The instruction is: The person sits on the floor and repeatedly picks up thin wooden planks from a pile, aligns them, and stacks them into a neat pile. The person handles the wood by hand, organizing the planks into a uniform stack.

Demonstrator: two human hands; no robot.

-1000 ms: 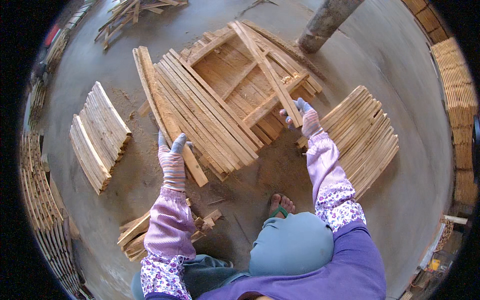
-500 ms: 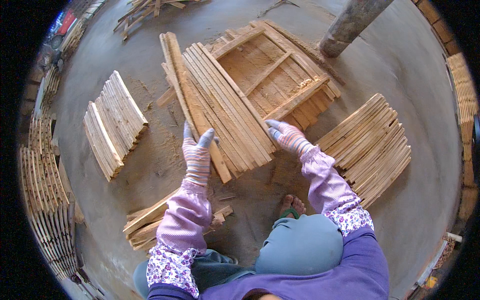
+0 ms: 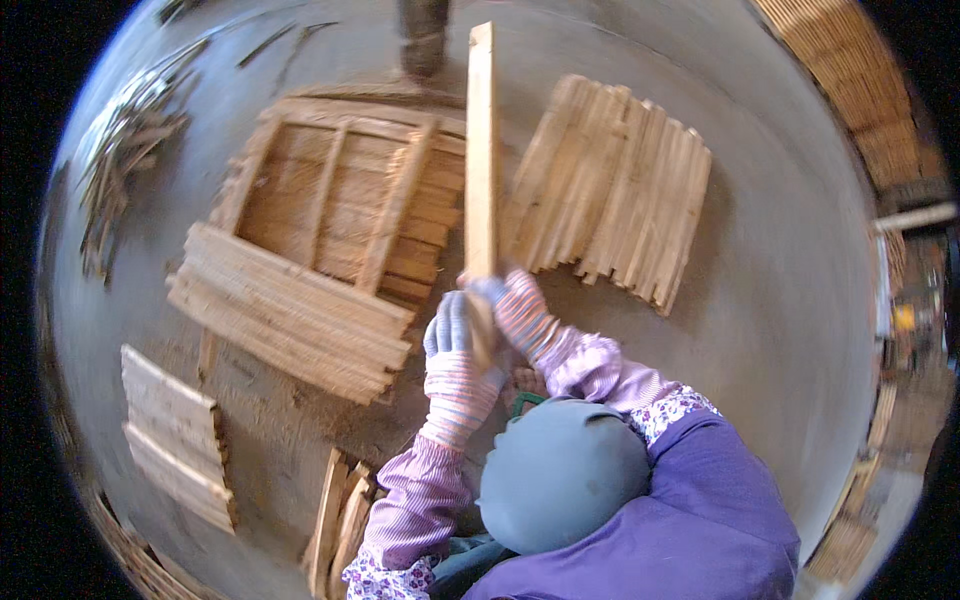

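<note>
A pale wooden slat (image 3: 481, 150) points away from me, its near end between my two hands. My left hand (image 3: 460, 385), in a striped knit glove, holds that near end, fingers along its left side. Just above and to the right, my right hand (image 3: 525, 315), also gloved, is closed on the slat; its fingertips are partly blurred. Left of the slat, a row of slats (image 3: 290, 310) lies across a wooden frame (image 3: 330, 190) with crossbars. To the right of the held slat lies another row of slats (image 3: 610, 185) on the floor.
A smaller slat row (image 3: 178, 440) lies at the left, and short wood pieces (image 3: 340, 520) lie near my left forearm. Scrap sticks (image 3: 125, 160) are heaped at the far left. A round post (image 3: 423, 35) stands beyond the frame. Stacked slats (image 3: 840, 80) line the far right.
My view has turned right. My hands have left the slat row on the frame and come together in front of me, now holding one slat pointing away.
</note>
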